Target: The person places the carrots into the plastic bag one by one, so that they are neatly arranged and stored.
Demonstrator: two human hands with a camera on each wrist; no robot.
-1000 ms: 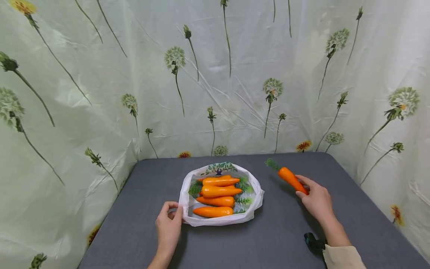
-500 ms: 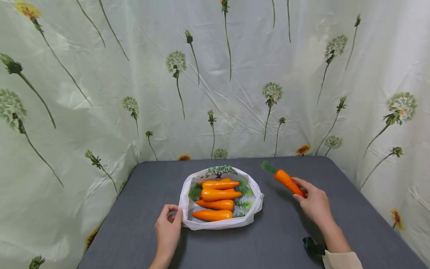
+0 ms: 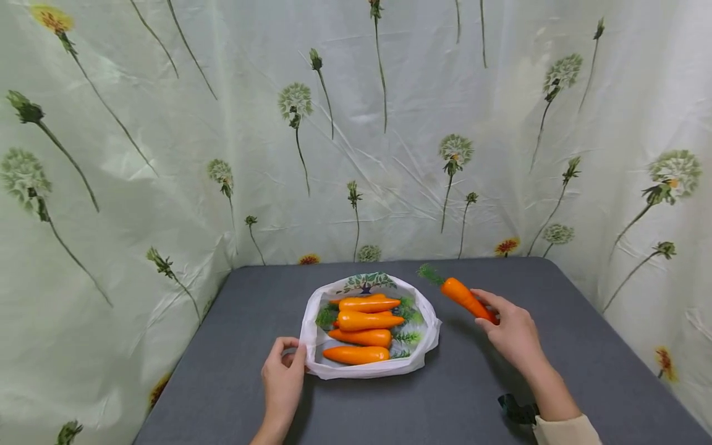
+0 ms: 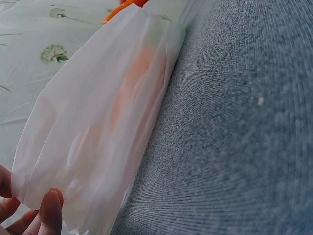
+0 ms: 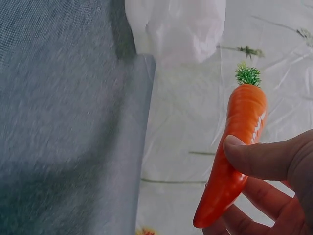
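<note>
In the head view a white plastic bag (image 3: 378, 372) with a printed tree stands with its mouth rolled wide, and several orange carrots (image 3: 364, 338) with green tops lie inside. My left hand (image 3: 283, 377) pinches the bag's left rim; the left wrist view shows thumb and fingers on the thin plastic (image 4: 73, 122). To the right of the bag, my right hand (image 3: 514, 334) holds another carrot (image 5: 234, 142) above the table, its leafy top pointing toward the back left. Thumb and fingers grip it near the tapered end.
The dark grey table (image 3: 434, 408) carries the bag near its middle. Behind it and to both sides hangs a pale curtain (image 3: 389, 154) printed with dandelions. A dark strap-like object (image 3: 517, 409) shows by the right wrist, at the beige sleeve (image 3: 567, 431).
My right hand has moved a little left with the carrot, closer to the bag. The left hand keeps its hold on the rim, and the head view has shifted slightly.
</note>
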